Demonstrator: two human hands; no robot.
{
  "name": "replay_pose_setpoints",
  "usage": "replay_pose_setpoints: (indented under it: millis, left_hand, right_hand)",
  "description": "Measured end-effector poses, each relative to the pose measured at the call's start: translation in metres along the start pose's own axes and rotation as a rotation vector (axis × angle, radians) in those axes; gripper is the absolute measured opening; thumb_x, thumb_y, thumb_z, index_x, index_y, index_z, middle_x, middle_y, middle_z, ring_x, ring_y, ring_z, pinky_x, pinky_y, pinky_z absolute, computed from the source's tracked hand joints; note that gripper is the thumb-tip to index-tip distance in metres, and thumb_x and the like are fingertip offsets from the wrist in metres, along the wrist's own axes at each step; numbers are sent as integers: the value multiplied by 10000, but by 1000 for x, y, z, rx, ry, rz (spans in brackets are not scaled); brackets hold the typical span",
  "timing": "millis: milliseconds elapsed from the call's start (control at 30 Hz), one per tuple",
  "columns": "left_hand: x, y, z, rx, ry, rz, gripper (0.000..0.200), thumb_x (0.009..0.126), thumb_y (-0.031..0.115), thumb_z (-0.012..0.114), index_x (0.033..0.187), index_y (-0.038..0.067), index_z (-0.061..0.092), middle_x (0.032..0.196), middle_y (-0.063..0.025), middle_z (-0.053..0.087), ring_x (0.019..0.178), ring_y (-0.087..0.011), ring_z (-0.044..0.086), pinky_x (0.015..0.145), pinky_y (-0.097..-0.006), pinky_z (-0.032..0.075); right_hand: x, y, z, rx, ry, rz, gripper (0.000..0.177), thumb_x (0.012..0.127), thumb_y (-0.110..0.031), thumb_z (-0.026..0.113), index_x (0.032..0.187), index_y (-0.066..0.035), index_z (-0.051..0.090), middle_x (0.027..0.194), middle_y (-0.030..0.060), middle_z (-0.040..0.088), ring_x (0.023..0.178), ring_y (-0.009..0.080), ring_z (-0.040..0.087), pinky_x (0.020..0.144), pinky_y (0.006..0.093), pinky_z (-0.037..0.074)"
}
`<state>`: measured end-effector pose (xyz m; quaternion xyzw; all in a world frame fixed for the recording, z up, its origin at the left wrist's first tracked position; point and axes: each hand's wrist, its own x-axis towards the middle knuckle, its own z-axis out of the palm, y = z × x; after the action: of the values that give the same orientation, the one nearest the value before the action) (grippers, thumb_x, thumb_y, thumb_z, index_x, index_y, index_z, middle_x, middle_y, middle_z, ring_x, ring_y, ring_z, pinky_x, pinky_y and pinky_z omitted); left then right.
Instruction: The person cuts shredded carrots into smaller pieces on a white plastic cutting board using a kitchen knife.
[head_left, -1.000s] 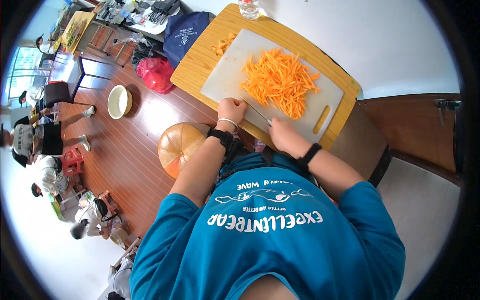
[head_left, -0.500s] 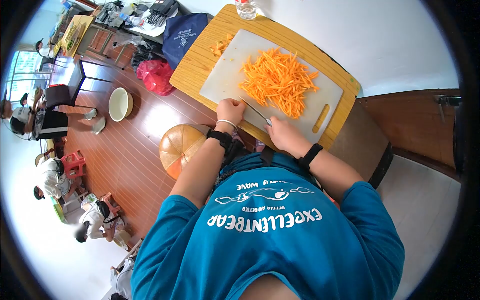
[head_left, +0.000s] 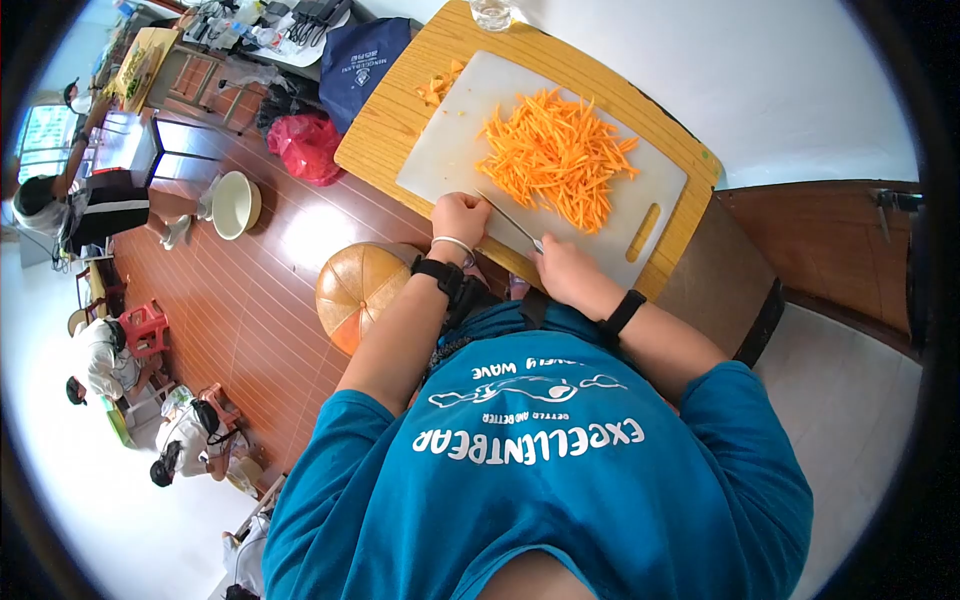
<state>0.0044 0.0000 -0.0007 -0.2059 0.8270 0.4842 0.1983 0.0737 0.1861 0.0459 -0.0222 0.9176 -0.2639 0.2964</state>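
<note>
My right hand (head_left: pixel 567 270) is closed around the handle of a knife (head_left: pixel 512 219), whose thin blade points up and left over the near edge of the white cutting board (head_left: pixel 445 150). Curled beside the blade's tip is my left hand (head_left: pixel 460 218), resting at the same board edge; anything in its fingers is hidden. A heap of orange shreds, seemingly carrot (head_left: pixel 560 160), lies on the board beyond the blade. Small orange scraps (head_left: pixel 439 84) sit on the wooden table (head_left: pixel 400 125) to the left of the board.
A glass (head_left: pixel 490 13) stands at the table's far edge, near the white wall. Left of the table are a navy bag (head_left: pixel 362 65) and a red plastic bag (head_left: pixel 305 150). A round stool (head_left: pixel 355 290) and a pale basin (head_left: pixel 236 206) are on the floor. Several people are farther left.
Both hands and the knife stay at nearly the same place on the board edge. At the far left, a person in black shorts has bent and moved closer to the basin.
</note>
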Motion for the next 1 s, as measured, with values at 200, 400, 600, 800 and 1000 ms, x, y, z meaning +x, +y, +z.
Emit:
replay_pose_setpoints:
  millis: [200, 400, 600, 800, 1000]
  left_hand:
    - [-1, 3, -1, -15, -1, -8, 198, 775, 171, 673, 756, -25, 695, 603, -120, 661, 514, -193, 654, 556, -305, 537]
    - [-1, 1, -1, -25, 13, 20, 196, 779, 165, 671, 747, -28, 691, 598, -119, 657, 510, -186, 655, 533, -304, 535]
    - [-4, 3, -3, -34, -9, -12, 189, 790, 162, 660, 770, -23, 693, 594, -110, 656, 497, -177, 649, 513, -303, 530]
    - [-5, -3, -2, -37, -12, 6, 174, 799, 149, 653, 786, -20, 690, 587, -91, 652, 491, -155, 628, 490, -282, 510]
    - [-5, -5, -2, -109, -9, 5, 168, 802, 145, 645, 788, -16, 693, 573, -76, 644, 495, -131, 619, 470, -270, 494]
  right_hand:
    - [-1, -10, -8, 22, -40, 24, 290, 980, -269, 458, 997, 13, 524, 889, 270, 655, 862, 459, 633, 750, 546, 492]
    - [21, -4, 7, 79, 20, -68, 295, 972, -269, 477, 992, 21, 528, 899, 273, 649, 874, 460, 624, 765, 539, 487]
    - [-3, 23, 4, 15, -30, -7, 308, 966, -313, 497, 999, -8, 528, 896, 280, 642, 861, 476, 614, 740, 556, 482]
    - [4, 15, 2, 70, 11, -29, 325, 975, -335, 484, 985, -12, 522, 874, 271, 646, 844, 476, 615, 728, 560, 482]
    - [7, 10, 1, 64, 33, -44, 318, 971, -332, 486, 968, -17, 528, 856, 268, 647, 834, 473, 618, 725, 557, 485]
